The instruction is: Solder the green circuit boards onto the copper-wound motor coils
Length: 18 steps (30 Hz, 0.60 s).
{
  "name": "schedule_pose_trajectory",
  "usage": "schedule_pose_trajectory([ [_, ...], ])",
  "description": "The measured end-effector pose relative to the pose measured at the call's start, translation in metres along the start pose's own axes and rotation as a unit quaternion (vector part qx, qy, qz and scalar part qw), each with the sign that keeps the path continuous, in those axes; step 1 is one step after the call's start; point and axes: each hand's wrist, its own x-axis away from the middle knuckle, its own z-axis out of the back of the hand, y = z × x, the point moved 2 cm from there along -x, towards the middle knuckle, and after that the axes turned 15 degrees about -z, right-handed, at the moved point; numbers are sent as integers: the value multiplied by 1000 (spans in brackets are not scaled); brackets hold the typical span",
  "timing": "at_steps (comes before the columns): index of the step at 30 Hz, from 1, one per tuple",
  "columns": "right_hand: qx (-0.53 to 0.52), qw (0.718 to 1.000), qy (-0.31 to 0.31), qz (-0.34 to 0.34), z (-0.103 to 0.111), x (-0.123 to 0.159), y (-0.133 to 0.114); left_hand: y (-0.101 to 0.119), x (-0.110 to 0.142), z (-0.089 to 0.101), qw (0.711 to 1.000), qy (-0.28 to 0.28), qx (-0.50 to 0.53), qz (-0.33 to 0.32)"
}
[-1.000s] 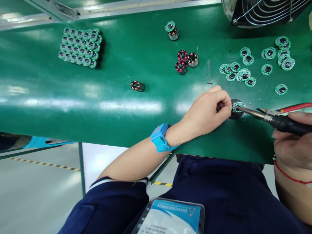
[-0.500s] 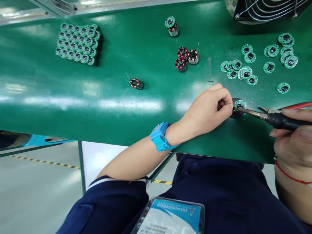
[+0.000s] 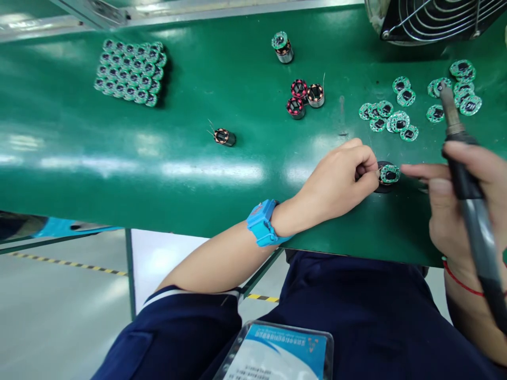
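A round green circuit board [image 3: 390, 173] lies on top of a copper-wound part over a dark round base [image 3: 383, 188]. My left hand [image 3: 344, 171], wearing a blue wrist strap [image 3: 261, 221], pinches at the board's left edge; the exact grip is hidden by the fingers. In my right hand [image 3: 455, 206] is a soldering iron [image 3: 471, 206], its tip pointing up and away over the loose boards. The right index finger stretches to the board's right edge, touching it or very close. Some motion blur covers the right hand.
Loose round boards [image 3: 398, 122] lie beyond the hands, with a fan [image 3: 443, 18] behind them. Wound motor stators [image 3: 316, 95] stand mid-table, one topped with a board [image 3: 282, 47]; another stator [image 3: 224, 136] lies nearer. A stacked block of boards [image 3: 130, 71] sits far left.
The soldering iron's tip has left the board and swung up and to the right. My right index finger has come out to the board's edge. My left hand keeps its place.
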Motion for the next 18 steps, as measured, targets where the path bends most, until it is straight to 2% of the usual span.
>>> schedule_pose_trajectory([
  [3, 96, 990, -101, 24, -9, -4, 4, -1, 0, -1, 1000, 1, -2, -6],
  [5, 123, 984, -123, 34, -13, -5, 7, -2, 1, -1, 1000, -1, -1, -13],
  [9, 121, 986, -105, 41, -16, -5, 8, -5, 2, 1, 999, -4, 27, -46],
  [11, 107, 989, -97, 44, -16, -4, 7, -7, 2, 0, 997, -27, 25, -73],
  [14, 88, 991, -90, 41, -14, -3, 8, -7, 2, -7, 991, -86, -34, -98],
  [18, 64, 995, -67, 22, -9, 2, 14, -7, -1, -15, 982, -119, -104, -108],
])
